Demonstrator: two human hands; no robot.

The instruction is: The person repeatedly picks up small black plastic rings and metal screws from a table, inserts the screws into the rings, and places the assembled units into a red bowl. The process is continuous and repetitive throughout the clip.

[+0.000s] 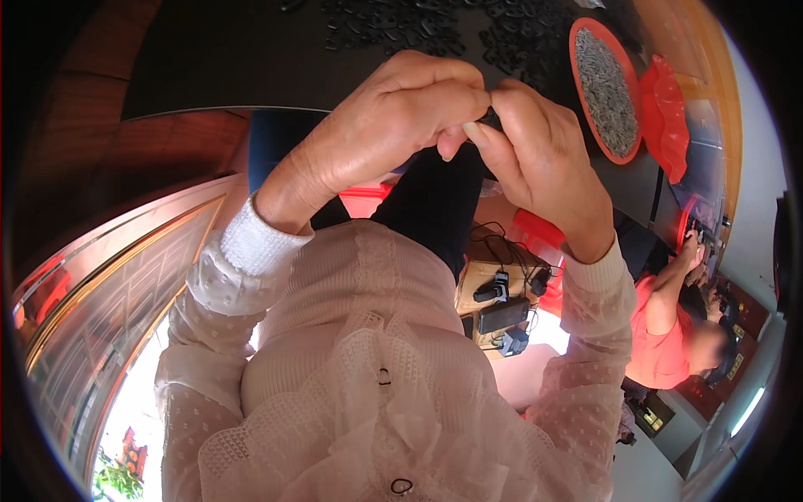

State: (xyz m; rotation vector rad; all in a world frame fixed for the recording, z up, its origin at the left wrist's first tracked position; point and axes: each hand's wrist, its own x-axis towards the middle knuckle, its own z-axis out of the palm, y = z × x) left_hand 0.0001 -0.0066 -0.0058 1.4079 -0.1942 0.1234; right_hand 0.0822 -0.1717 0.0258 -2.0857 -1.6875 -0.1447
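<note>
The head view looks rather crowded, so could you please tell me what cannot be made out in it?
Small dark piece, head view: mostly hidden by the left hand and right hand.
Black parts, head view: their spread is cut off by the top edge.
Grey pieces, head view: too small and overlapping to count.
Co-worker's hands, head view: too small to tell what they handle.

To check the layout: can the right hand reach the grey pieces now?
Probably yes: the bowl beside the right hand is uncovered, so the grey pieces look free to reach, though that hand grips a small dark piece.
</note>
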